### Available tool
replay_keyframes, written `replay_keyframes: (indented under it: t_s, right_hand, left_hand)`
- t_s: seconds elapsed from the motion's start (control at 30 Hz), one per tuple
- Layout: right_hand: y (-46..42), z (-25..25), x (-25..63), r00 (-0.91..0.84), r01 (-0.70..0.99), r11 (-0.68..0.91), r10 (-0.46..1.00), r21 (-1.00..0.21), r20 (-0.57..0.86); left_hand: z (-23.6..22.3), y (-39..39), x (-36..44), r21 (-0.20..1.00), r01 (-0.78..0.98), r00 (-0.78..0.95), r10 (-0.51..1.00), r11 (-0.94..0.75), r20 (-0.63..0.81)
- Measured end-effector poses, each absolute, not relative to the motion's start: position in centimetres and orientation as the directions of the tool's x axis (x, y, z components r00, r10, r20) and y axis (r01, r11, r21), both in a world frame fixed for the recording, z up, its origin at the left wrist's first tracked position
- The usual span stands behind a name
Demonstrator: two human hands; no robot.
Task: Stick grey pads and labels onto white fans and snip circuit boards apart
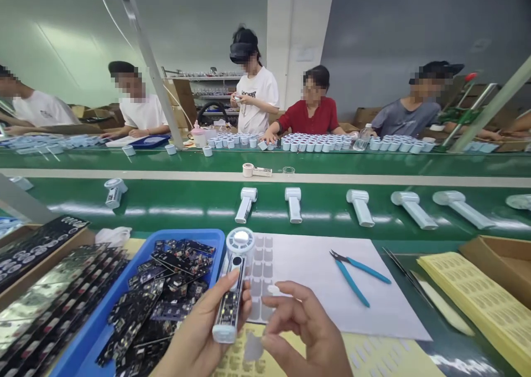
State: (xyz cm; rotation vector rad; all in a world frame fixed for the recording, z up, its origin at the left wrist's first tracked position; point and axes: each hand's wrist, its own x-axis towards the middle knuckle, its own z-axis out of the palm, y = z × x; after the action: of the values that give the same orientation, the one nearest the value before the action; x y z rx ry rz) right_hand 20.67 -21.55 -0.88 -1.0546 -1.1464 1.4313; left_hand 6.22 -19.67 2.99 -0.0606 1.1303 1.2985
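My left hand (207, 321) is wrapped round a light-blue handheld fan (236, 288), tilted with its round head pointing away from me. The fan's handle is uncovered, and a black circuit board with small parts shows inside it. My right hand (305, 327) is curled close to the fan's right side. A small grey sticker-like piece (253, 347) is at the tip of its thumb, and a little white piece (274, 290) shows at the index fingertip. Beneath the hands lie a sheet of grey pads (258, 255) and a yellow sticker sheet (365, 341).
At left, a blue tray (194, 234) holds loose circuit boards, beside stacked board panels (53, 294). Cutting pliers (352, 280) lie on white paper (373, 310); tweezers (400, 266) and yellow sheets (477, 299) are at right. Fans (294, 205) line the green conveyor (323, 200); several co-workers sit or stand beyond.
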Motion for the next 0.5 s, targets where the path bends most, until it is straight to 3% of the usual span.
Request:
replay_keyframes:
  t_s: [0.13, 0.5]
  right_hand:
    - [-21.9, 0.2, 19.8, -0.23, -0.172, -0.088, 0.972, -0.981, -0.047]
    - [-22.4, 0.6, 19.1, -0.214, -0.197, -0.105, 0.975, -0.975, -0.062]
  left_hand:
    - [2.4, -19.8, 7.9, 0.388, -0.861, -0.088, 0.656, 0.328, -0.75]
    - [2.5, -20.5, 8.3, 0.343, -0.89, -0.069, 0.654, 0.301, -0.753]
